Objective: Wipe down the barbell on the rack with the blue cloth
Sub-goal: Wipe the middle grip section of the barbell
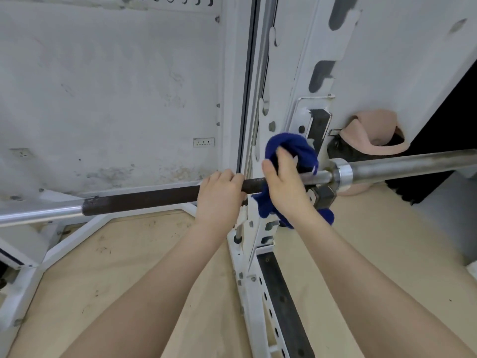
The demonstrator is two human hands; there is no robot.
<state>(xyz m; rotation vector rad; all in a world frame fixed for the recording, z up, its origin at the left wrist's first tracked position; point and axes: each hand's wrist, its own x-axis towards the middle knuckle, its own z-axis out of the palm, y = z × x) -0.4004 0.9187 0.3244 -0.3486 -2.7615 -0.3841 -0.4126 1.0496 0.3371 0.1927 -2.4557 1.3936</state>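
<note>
The barbell (144, 197) lies across the white rack (260, 254), with a dark knurled middle, a chrome stretch at the left and a steel sleeve (413, 164) to the right. My left hand (219, 195) grips the dark shaft just left of the upright. My right hand (284, 187) holds the blue cloth (291, 148) wrapped over the bar beside the collar (340, 174). Loose cloth ends hang below the bar under my wrist.
A white wall with power sockets (204, 142) stands behind. The rack's base frame (77, 239) spreads over the tan floor at the left. A pink object (371, 135) sits behind the sleeve, next to a dark panel (449, 140) at the right.
</note>
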